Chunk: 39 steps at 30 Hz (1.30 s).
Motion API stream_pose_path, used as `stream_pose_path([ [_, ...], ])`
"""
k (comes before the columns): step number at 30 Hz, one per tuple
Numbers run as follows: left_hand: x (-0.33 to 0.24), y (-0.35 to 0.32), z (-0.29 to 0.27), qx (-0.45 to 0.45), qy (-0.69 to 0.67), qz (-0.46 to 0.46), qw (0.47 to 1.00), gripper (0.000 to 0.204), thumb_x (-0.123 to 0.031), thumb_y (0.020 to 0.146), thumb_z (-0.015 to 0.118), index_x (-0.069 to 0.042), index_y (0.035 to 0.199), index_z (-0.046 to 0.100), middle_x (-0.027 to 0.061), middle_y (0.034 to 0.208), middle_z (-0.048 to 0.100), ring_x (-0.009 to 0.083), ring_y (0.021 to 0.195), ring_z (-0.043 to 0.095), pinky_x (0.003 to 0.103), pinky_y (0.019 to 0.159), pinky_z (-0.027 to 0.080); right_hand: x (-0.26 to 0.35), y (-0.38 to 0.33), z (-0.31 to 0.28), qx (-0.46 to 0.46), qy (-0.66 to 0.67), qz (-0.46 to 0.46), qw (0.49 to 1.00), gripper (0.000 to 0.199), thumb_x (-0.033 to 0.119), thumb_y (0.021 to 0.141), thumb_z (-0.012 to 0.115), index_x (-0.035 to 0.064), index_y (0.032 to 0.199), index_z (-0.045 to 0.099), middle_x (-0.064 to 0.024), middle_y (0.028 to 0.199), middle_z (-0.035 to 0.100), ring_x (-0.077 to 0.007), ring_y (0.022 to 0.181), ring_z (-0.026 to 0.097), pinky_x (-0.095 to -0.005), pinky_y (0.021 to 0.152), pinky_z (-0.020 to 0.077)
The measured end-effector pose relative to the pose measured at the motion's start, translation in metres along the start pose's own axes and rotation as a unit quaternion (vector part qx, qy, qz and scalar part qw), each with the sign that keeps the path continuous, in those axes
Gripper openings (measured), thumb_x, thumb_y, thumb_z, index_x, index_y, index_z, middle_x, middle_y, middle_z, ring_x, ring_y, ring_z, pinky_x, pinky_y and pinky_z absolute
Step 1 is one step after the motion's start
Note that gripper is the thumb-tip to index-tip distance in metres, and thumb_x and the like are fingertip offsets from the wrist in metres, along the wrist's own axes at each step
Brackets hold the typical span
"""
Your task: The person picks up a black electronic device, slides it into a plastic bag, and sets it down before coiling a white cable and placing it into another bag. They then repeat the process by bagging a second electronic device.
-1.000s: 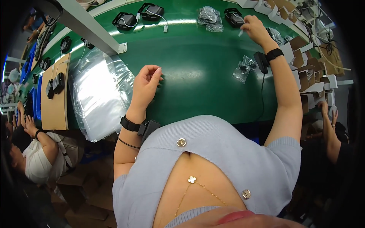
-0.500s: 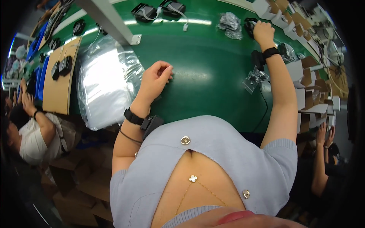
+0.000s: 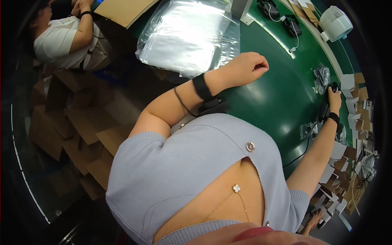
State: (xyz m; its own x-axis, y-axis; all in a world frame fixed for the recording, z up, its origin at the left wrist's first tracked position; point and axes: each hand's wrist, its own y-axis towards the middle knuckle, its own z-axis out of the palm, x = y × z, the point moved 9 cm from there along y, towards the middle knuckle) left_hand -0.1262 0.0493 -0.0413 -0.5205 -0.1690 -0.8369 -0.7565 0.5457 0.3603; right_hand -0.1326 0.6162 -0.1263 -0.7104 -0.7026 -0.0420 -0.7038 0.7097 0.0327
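Observation:
My left hand (image 3: pixel 248 69) is raised over the green table (image 3: pixel 269 108), its fingers curled in loosely with nothing visible in them. Near it lies a stack of clear plastic bags (image 3: pixel 179 36). My right hand (image 3: pixel 335 102) reaches out to the far right, its fingers closed on a small black device (image 3: pixel 334 86) that is mostly hidden by the hand. Just beside that device rests a bundle of clear plastic-wrapped parts (image 3: pixel 321 77). A small clear bag of parts (image 3: pixel 309 130) lies near my right forearm.
Two black devices with white cables (image 3: pixel 292 26) lie at the back. Open white and brown boxes (image 3: pixel 353 100) line the right edge, below a white fan (image 3: pixel 337 23). A cardboard sheet (image 3: pixel 122 10) and a co-worker (image 3: pixel 67 41) are at upper left; another person's hand (image 3: pixel 314 220) shows lower right.
The view has turned left, so the table now appears farther right. My right hand stays at the black device; my left hand is still loosely curled.

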Motion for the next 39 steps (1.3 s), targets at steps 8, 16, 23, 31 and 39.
stream_pose_path([
  [8, 0.011, -0.066, -0.086, 0.077, 0.321, 0.007, 0.944, 0.012, -0.017, 0.078, 0.066, -0.006, 0.083, 0.064, 0.0111, 0.085, 0.059, 0.0306, 0.083, 0.057, 0.038, 0.073, 0.047, 0.039, -0.067, -0.079, 0.123, 0.770, 0.007, 0.626, 0.056, 0.036, 0.091, 0.047, -0.0032, 0.130, 0.041, -0.0228, 0.129, 0.046, -0.0363, 0.113, 0.051, -0.0477, 0.095, 0.0439],
  [16, 0.026, -0.033, -0.035, 0.084, 0.239, -0.035, 0.967, 0.016, -0.016, 0.085, 0.060, -0.001, 0.084, 0.058, 0.0109, 0.077, 0.061, 0.0247, 0.076, 0.059, 0.035, 0.068, 0.047, 0.134, -0.228, -0.154, 0.349, 0.828, -0.171, 0.404, 0.056, 0.022, 0.090, 0.044, -0.0074, 0.136, 0.030, -0.0343, 0.135, 0.032, -0.0436, 0.123, 0.039, -0.0496, 0.105, 0.0357],
  [23, 0.025, -0.023, -0.005, 0.086, 0.139, -0.123, 0.979, 0.018, -0.016, 0.089, 0.054, 0.002, 0.085, 0.055, 0.0187, 0.079, 0.060, 0.0340, 0.074, 0.057, 0.040, 0.067, 0.046, 0.237, -0.347, -0.140, 0.473, 0.827, -0.205, 0.225, 0.066, 0.040, 0.089, 0.039, -0.0049, 0.137, 0.032, -0.0321, 0.128, 0.044, -0.0391, 0.115, 0.050, -0.0536, 0.107, 0.0285],
  [31, 0.051, -0.018, -0.003, -0.003, -0.171, -0.219, 0.961, 0.018, -0.017, 0.092, 0.052, 0.001, 0.087, 0.052, 0.0124, 0.078, 0.060, 0.0239, 0.071, 0.059, 0.033, 0.062, 0.046, 0.278, -0.380, -0.067, 0.428, 0.714, -0.284, 0.475, 0.068, 0.038, 0.083, 0.048, -0.0017, 0.137, 0.035, -0.0211, 0.122, 0.052, -0.0300, 0.109, 0.054, -0.0362, 0.099, 0.0374],
  [39, 0.035, -0.017, -0.017, 0.002, -0.230, -0.211, 0.950, 0.023, -0.022, 0.093, 0.056, 0.000, 0.098, 0.050, 0.0046, 0.080, 0.058, 0.0095, 0.070, 0.055, 0.023, 0.060, 0.045, 0.287, -0.402, -0.107, 0.192, 0.497, -0.530, 0.659, 0.061, 0.025, 0.080, 0.055, 0.0027, 0.135, 0.042, -0.0152, 0.121, 0.052, -0.0252, 0.107, 0.052, -0.0318, 0.094, 0.0389],
])
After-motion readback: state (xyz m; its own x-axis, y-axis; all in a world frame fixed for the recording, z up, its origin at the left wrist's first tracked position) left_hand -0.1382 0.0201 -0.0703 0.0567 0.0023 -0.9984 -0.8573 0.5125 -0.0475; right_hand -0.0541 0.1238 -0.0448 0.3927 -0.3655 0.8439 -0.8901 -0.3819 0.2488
